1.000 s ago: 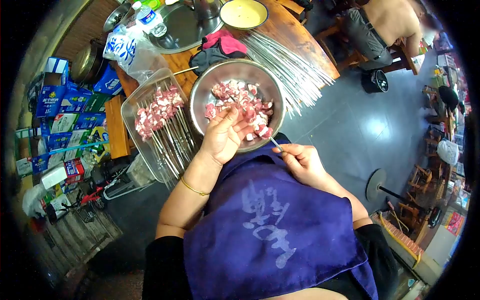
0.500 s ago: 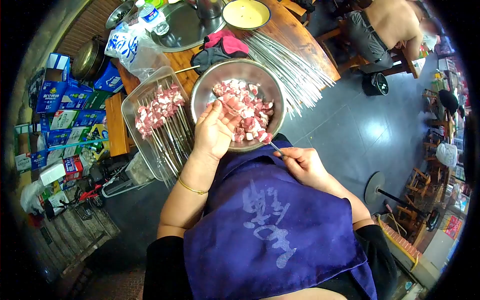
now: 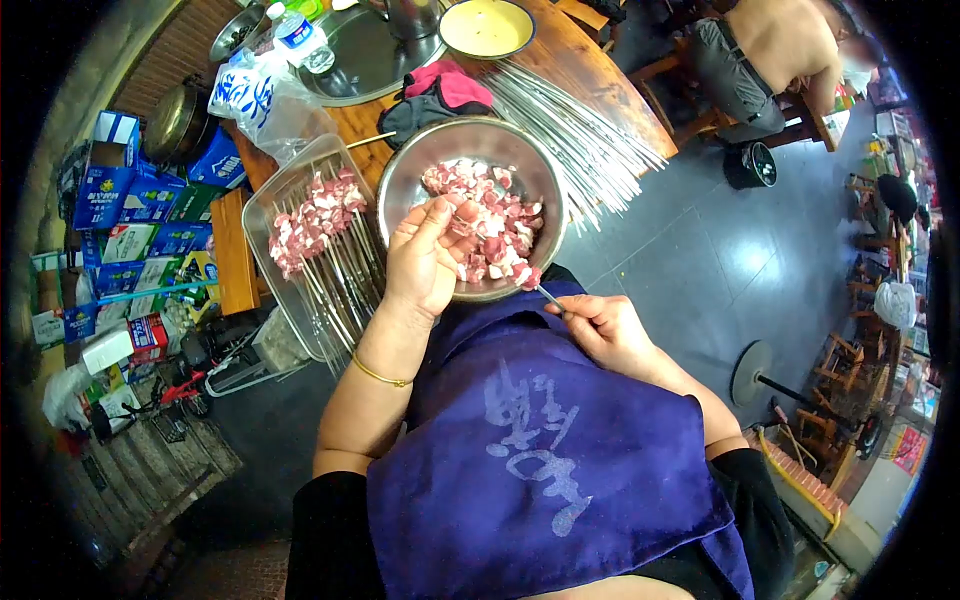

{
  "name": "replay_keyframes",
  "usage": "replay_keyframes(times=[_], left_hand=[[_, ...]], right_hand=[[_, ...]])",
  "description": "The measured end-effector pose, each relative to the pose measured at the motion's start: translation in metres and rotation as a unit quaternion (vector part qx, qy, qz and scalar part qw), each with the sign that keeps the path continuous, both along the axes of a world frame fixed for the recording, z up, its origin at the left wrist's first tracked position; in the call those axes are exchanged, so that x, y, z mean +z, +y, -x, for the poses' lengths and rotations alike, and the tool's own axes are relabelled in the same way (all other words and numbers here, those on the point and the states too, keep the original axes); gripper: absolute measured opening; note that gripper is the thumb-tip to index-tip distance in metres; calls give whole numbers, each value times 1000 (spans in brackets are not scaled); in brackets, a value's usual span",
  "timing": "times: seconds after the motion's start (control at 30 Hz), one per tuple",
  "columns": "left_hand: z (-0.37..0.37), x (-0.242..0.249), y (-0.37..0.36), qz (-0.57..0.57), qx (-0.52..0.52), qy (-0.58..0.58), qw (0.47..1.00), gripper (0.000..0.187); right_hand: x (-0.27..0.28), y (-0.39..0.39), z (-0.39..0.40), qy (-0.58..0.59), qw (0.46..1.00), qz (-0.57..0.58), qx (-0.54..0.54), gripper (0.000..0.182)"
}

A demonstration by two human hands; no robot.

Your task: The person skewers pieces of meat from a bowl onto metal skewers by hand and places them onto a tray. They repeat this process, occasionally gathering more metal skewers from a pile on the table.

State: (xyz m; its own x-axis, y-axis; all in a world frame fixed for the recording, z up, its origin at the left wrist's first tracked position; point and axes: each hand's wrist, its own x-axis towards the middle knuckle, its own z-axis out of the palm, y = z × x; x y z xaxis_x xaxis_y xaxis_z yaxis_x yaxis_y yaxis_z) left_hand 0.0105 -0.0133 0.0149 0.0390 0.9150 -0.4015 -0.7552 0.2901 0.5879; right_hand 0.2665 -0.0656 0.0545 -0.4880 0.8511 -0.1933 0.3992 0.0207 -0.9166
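A steel bowl holds chunks of raw red-and-white meat. Over its left side, my left hand is closed, thumb and fingers pinched at a piece of meat that they partly hide. My right hand grips a metal skewer by its lower end, just outside the bowl's near rim. Meat is threaded on the skewer's far part, which reaches into the bowl. Left of the bowl, a clear plastic tray contains several loaded skewers, their metal ends toward me.
Bare metal skewers lie in a heap on the wooden table. Behind the bowl are pink-and-grey gloves or cloths, a yellow-lined enamel basin, a water bottle and a plastic bag. Another person sits at far right.
My left thumb and fingers have drawn closer together over the meat. My right hand and the skewer stay almost in place; the view has shifted slightly.
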Motion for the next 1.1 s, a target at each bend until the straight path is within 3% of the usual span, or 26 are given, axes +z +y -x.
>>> replay_keyframes(times=[0.23, 0.33, 0.37, 0.5, 0.6, 0.63, 0.73, 0.87, 0.97, 1.1], left_hand=[[-12, 2, -5, -26, -23, -20, 999, 16], [-30, 4, -13, 29, -39, -3, 999, 18], [-30, 7, -12, 4, -61, -43, 997, 27], [-30, 18, -6, -88, -146, -204, 964, 73], [-22, 23, -1, -37, -115, -218, 968, 70], [-22, 25, -1, -20, -103, -205, 973, 58], [-24, 24, -9, -62, -132, -36, 989, 44], [-25, 24, -12, -15, -96, -25, 995, 34], [-25, 21, -12, -27, -85, -32, 996, 32], [-27, 23, -11, -30, -84, -42, 995, 51]], right_hand=[[2, 0, 1, -2, 1000, 3, -7, 21], [-1, 0, 3, 12, 1000, -10, -19, 21], [-3, 0, 4, 21, 999, -21, -25, 21], [-1, 3, -1, 134, 980, 144, -42, 21], [4, 7, 1, 188, 961, 199, -42, 22], [6, 7, 1, 186, 956, 220, -43, 22], [4, 7, 3, 179, 956, 230, -43, 22], [-1, 8, 5, 171, 959, 225, -36, 22], [-1, 7, 9, 164, 969, 183, -35, 22], [-1, 7, 8, 150, 973, 173, -33, 22]])
